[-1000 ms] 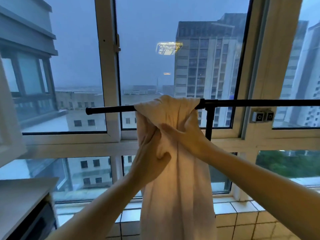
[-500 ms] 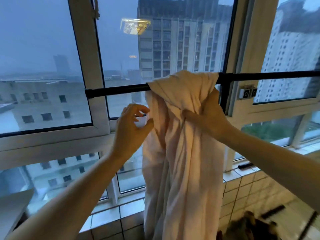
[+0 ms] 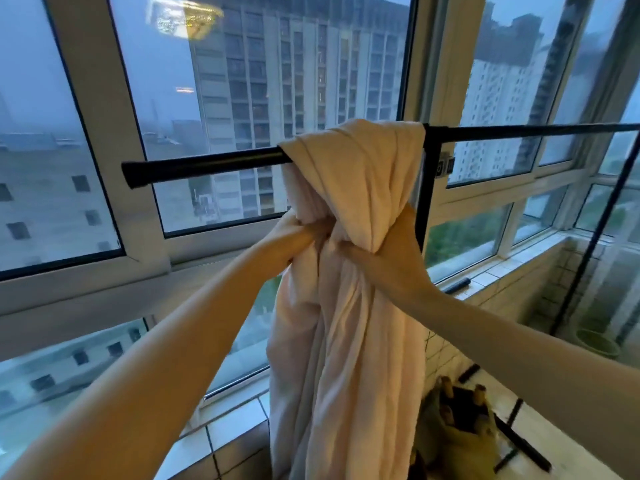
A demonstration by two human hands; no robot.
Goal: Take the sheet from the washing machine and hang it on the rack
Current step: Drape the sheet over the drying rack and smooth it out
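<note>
A cream-white sheet point(image 3: 349, 188) hangs bunched over the black horizontal bar of the rack point(image 3: 207, 164), its long folds falling toward the floor. My left hand point(image 3: 294, 237) grips a fold on the sheet's left side, just below the bar. On the sheet's right side, at the same height, my right hand point(image 3: 391, 254) is closed around the gathered cloth. The washing machine is out of view.
Large windows with white frames point(image 3: 114, 174) stand right behind the rack. A black upright of the rack point(image 3: 424, 202) sits just right of the sheet. A tiled ledge point(image 3: 235, 431) runs below, with a bag and black rack feet point(image 3: 519, 441) on the floor at right.
My left hand, open and off the sheet half a second ago, has closed on its left fold. My right hand has slid lower on the cloth. The view has swung left and closer.
</note>
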